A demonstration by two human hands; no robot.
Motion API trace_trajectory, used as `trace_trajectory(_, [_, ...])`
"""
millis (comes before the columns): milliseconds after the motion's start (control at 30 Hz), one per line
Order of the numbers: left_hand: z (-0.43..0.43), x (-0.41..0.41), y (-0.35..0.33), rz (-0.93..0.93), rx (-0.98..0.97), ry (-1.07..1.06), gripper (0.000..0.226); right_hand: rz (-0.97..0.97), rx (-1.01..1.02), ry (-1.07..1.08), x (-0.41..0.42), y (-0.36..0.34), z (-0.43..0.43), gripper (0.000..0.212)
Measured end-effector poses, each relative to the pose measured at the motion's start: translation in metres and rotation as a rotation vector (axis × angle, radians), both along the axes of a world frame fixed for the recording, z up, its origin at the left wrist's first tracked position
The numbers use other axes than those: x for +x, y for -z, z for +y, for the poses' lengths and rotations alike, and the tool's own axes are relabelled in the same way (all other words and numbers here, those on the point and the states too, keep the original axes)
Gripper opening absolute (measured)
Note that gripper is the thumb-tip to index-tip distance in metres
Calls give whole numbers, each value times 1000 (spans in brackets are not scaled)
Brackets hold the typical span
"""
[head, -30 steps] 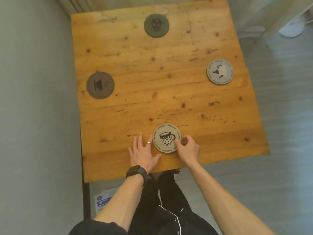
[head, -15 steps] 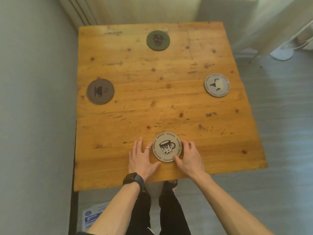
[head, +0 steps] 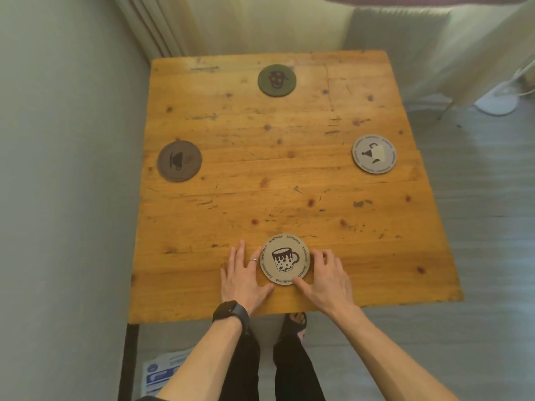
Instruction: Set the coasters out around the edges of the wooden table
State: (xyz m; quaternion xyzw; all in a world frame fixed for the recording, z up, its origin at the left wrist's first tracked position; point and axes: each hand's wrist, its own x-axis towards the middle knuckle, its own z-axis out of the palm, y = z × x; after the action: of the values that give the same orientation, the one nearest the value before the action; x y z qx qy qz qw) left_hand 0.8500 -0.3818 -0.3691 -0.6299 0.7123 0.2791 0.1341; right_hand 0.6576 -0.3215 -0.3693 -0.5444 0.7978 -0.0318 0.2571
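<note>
Your right hand (head: 324, 277) has uncurled since a second ago: both grips now lie flat and open on the desk (head: 289, 183), holding nothing, with the left hand (head: 241, 277) and right flanking the mug coaster (head: 285, 259) at lower centre. All four edges look served.

Four round coasters lie flat on the wooden table (head: 289, 175). A beige mug-print coaster (head: 285, 259) sits at lower centre of the frame near the near edge. A brown cup-print coaster (head: 179, 160) lies at left, a dark green coaster (head: 277, 80) at top centre, and a grey coaster (head: 374, 153) at right.
</note>
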Motion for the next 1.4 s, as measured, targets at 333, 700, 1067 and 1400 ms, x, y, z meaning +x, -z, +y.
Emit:
trace_trajectory(333, [0, -5, -9, -44, 10, 8, 95, -66, 48, -36, -6, 2, 0, 102])
trace_trajectory(700, [2, -3, -2, 0, -17, -25, 95, -171, -69, 19, -7, 10, 9, 94])
trace_trajectory(1067, [3, 3, -3, 68, -16, -55, 94, -190, -39, 45, -6, 6, 13, 101])
trace_trajectory(1400, [-29, 16, 18, -44, -95, -46, 67, -182, -57, 42, -1, 1, 13, 86])
